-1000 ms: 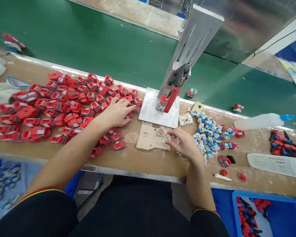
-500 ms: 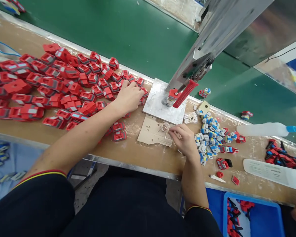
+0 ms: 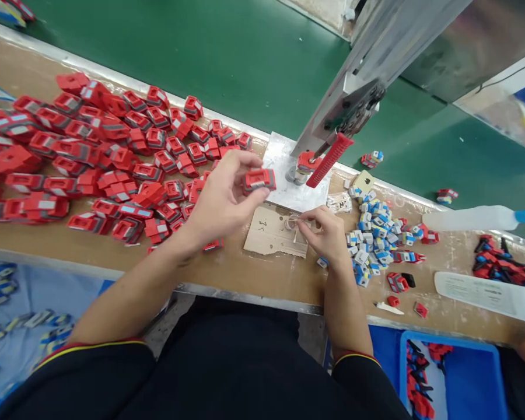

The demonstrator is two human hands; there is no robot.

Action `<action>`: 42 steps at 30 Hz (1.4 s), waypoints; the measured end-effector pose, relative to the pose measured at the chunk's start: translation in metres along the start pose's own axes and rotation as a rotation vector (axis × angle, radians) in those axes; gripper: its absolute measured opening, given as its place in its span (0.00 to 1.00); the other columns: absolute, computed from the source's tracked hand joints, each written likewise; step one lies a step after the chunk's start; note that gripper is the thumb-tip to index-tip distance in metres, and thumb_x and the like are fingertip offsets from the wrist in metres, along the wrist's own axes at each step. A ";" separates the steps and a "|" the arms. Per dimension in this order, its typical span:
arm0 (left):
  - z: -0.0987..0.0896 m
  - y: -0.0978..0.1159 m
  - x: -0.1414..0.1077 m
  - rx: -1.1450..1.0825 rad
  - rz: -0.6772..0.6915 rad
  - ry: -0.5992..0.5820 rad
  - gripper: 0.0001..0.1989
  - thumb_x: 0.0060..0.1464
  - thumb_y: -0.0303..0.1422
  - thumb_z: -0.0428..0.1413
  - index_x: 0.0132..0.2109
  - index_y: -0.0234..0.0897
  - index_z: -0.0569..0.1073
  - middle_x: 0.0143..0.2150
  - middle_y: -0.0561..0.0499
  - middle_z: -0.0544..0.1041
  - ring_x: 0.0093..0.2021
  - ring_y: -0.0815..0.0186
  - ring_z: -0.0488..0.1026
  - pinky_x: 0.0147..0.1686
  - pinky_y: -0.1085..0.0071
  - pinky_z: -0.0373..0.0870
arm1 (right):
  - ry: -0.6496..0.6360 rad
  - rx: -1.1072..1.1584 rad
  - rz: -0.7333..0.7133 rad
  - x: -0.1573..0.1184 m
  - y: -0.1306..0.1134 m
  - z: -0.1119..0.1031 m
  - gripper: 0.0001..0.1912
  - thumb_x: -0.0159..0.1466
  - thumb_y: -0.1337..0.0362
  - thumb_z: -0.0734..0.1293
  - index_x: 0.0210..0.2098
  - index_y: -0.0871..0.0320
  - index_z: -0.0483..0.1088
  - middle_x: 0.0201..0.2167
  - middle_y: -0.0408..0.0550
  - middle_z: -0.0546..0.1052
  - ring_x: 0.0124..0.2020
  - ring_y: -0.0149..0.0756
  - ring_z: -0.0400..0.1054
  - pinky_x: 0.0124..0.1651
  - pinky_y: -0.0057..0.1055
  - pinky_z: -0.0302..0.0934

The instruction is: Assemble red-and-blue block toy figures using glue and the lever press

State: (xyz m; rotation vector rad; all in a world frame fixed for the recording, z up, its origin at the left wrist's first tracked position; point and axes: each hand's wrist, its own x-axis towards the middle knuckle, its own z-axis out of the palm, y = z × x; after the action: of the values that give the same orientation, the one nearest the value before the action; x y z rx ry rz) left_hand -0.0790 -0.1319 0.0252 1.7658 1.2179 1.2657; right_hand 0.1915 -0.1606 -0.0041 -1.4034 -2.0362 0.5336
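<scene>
A red and grey block part (image 3: 259, 180) is gripped between the thumb and fingers of my left hand (image 3: 227, 198), raised beside the metal plate (image 3: 280, 160). My right hand (image 3: 326, 233) pinches a thin white stick or swab, its tip over a small clear ring-shaped dish (image 3: 292, 223). That dish rests on a torn piece of cardboard (image 3: 266, 233). Many red parts (image 3: 122, 157) are heaped to the left. Just right of my right hand lies a pile of white, blue and yellow blocks (image 3: 374, 233).
A metal press with a red handle (image 3: 330, 160) rises behind the plate. Two white bottles (image 3: 468, 219) lie at the right, near red and black pieces (image 3: 503, 262). A blue tray (image 3: 472, 373) sits below. Part of another person's arm shows at the right edge.
My left hand has come back from the red heap toward me and now holds one red part up. My right hand has barely moved. The view has shifted slightly.
</scene>
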 end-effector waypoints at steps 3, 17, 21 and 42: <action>0.019 -0.002 -0.011 -0.166 -0.063 0.020 0.16 0.61 0.38 0.66 0.54 0.41 0.77 0.52 0.46 0.81 0.53 0.55 0.82 0.55 0.56 0.84 | 0.092 0.089 0.095 -0.003 0.001 -0.001 0.04 0.63 0.61 0.71 0.32 0.52 0.76 0.29 0.45 0.81 0.27 0.35 0.67 0.35 0.35 0.66; 0.054 -0.029 -0.039 -0.390 -0.243 -0.056 0.27 0.52 0.51 0.75 0.52 0.43 0.81 0.48 0.45 0.87 0.47 0.55 0.87 0.52 0.57 0.88 | 0.245 0.465 0.377 -0.007 0.002 0.001 0.11 0.58 0.55 0.76 0.29 0.52 0.72 0.25 0.41 0.77 0.23 0.30 0.60 0.27 0.32 0.55; 0.058 -0.031 -0.042 -0.291 -0.150 -0.041 0.23 0.55 0.51 0.73 0.51 0.42 0.83 0.50 0.43 0.86 0.51 0.54 0.85 0.55 0.57 0.85 | 0.438 0.572 0.307 -0.009 -0.008 -0.004 0.17 0.59 0.50 0.78 0.29 0.50 0.71 0.27 0.43 0.78 0.28 0.35 0.68 0.31 0.35 0.63; 0.062 -0.021 -0.051 -0.223 0.050 -0.130 0.17 0.59 0.41 0.73 0.52 0.40 0.84 0.48 0.45 0.89 0.47 0.59 0.87 0.51 0.65 0.83 | 0.490 0.701 -0.041 -0.009 -0.030 0.022 0.09 0.68 0.61 0.77 0.35 0.52 0.75 0.29 0.42 0.82 0.29 0.32 0.77 0.29 0.30 0.66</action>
State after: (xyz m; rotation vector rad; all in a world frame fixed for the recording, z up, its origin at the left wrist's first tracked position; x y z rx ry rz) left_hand -0.0323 -0.1706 -0.0320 1.6955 0.9276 1.2425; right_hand 0.1582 -0.1799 -0.0042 -0.9378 -1.2972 0.7117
